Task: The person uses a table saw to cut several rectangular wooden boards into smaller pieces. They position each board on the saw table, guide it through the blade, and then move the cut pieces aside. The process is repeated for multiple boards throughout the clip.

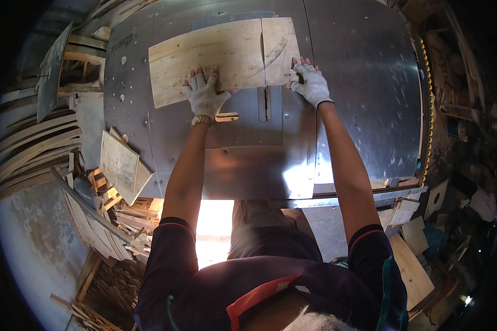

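A pale plywood board [221,55] lies flat on a grey metal saw table [364,71], with pencil marks and a curved line on it. A thin dark line crosses the board toward its right end, in line with a narrow slot [265,105] in the table; whether it is cut through there I cannot tell. My left hand [204,94], in a pale fingerless glove with a watch at the wrist, rests spread on the board's near edge. Gloved the same way, my right hand [310,83] is against the board's right edge, fingers apart, some past the edge over the metal.
A wooden-handled or brass-coloured slot piece [227,117] sits in the table near my left wrist. Plywood offcuts [121,165] lean at the table's left corner. Stacked wood strips [38,149] stand further left, scrap [116,287] lies below, and boards [411,267] lean at the right.
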Tool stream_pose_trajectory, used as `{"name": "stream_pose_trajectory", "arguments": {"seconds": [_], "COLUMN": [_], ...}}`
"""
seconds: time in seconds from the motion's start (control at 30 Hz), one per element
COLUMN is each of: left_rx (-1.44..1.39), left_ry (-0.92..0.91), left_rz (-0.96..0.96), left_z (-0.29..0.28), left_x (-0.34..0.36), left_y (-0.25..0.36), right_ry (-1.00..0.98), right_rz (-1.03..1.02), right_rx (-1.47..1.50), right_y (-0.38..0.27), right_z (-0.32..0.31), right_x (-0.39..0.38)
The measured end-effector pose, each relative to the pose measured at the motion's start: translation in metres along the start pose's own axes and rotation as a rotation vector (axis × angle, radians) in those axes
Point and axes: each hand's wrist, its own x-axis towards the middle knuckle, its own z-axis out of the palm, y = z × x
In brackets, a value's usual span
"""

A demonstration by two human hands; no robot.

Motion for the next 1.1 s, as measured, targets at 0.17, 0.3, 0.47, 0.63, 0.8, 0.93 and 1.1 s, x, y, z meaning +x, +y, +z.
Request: {"name": "stream_pose_trajectory", "arguments": {"seconds": [0.17, 0.3, 0.47, 0.63, 0.8, 0.93, 1.1], "left_rx": [0.014, -0.001, -0.007, 0.004, -0.023, 0.040, 0.042], "left_ry": [0.032, 0.023, -0.011, 0.014, -0.010, 0.028, 0.016], "left_rz": [0.008, 0.006, -0.004, 0.005, -0.009, 0.003, 0.014], "left_z": [-0.001, -0.003, -0.001, 0.000, -0.001, 0.001, 0.005], "left_x": [0.004, 0.009, 0.015, 0.021, 0.025, 0.027, 0.032], "left_y": [0.000, 0.001, -0.001, 0.000, 0.000, 0.001, -0.001], "right_ry": [0.020, 0.010, -0.050, -0.039, -0.056, -0.032, -0.042], "right_rz": [-0.009, 0.003, 0.037, 0.028, 0.034, 0.025, 0.026], "right_rx": [0.003, -0.004, 0.001, 0.011, 0.007, 0.001, -0.006], "right_y": [0.000, -0.001, -0.006, -0.002, -0.003, 0.000, 0.001], "right_z": [-0.001, -0.004, -0.013, -0.012, -0.014, -0.012, -0.013], "right_x": [0.005, 0.008, 0.013, 0.019, 0.025, 0.028, 0.032]}}
